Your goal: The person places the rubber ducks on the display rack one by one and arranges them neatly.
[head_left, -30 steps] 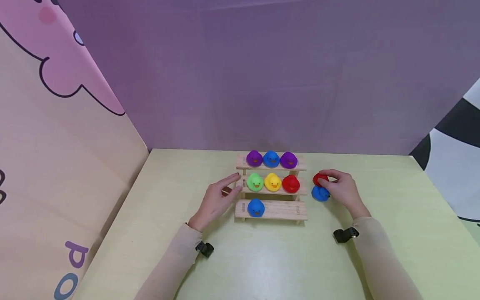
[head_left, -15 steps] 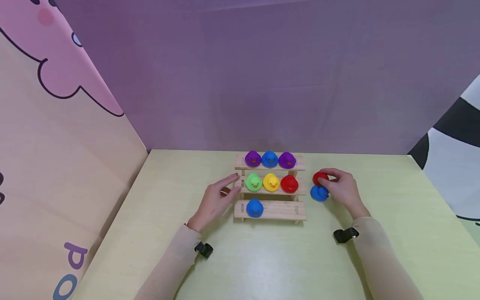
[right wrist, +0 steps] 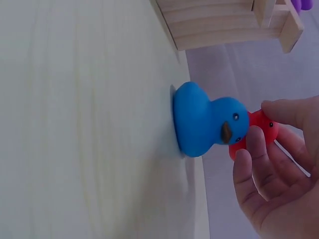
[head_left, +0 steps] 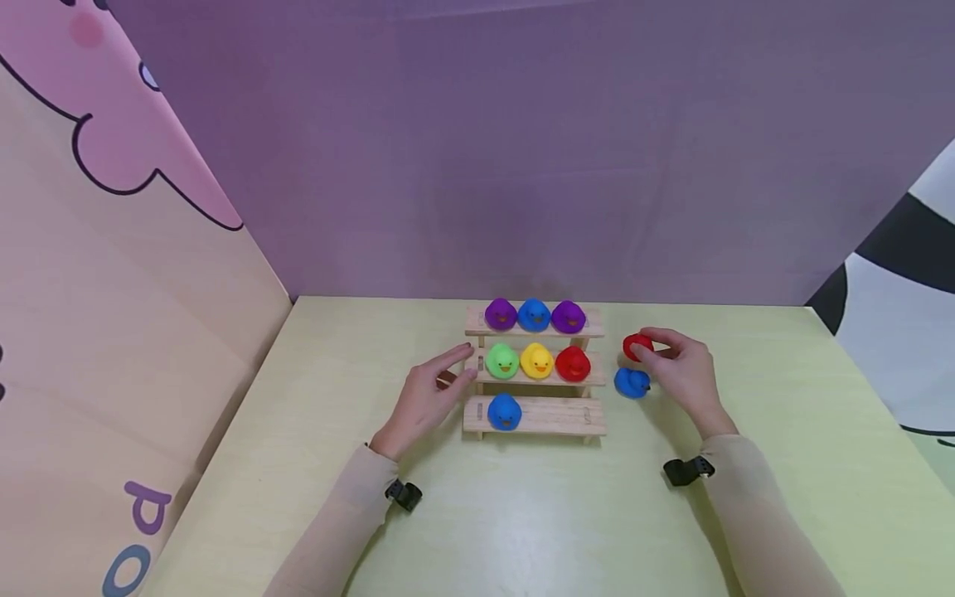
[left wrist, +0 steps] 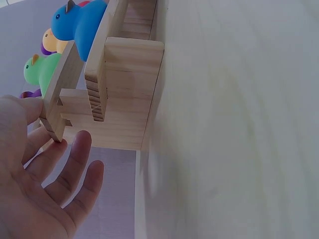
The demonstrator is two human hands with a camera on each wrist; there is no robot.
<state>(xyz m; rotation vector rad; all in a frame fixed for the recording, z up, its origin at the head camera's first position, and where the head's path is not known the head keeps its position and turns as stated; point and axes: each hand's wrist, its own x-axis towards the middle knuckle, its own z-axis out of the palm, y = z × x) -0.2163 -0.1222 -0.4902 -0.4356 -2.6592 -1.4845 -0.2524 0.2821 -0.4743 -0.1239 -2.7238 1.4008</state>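
A three-step wooden stand (head_left: 559, 417) bears several rubber ducks. At its left end, my left hand (head_left: 427, 402) pinches the middle step between thumb and fingers; the other fingers extend loosely in the left wrist view. To the right of the stand, my right hand (head_left: 688, 377) holds a small red rubber duck (head_left: 633, 346) by thumb and fingertips, raised off the table. Just in front of it a blue rubber duck (head_left: 632, 383) sits upright on the table, untouched by the fingers. In the right wrist view the blue duck (right wrist: 192, 119) partly hides the red duck (right wrist: 266, 127).
On the top step sit a purple duck (head_left: 501, 313), a blue duck (head_left: 534, 315) and another purple duck (head_left: 569, 317). The middle step carries a green duck (head_left: 502, 361), a yellow duck (head_left: 537, 361) and a red duck (head_left: 573, 363). One blue duck (head_left: 505, 412) is on the bottom step's left.
My right hand has lifted the red duck slightly up and away, widening the gap to the blue duck on the table. The left hand stays on the stand; the head view shifts a little.
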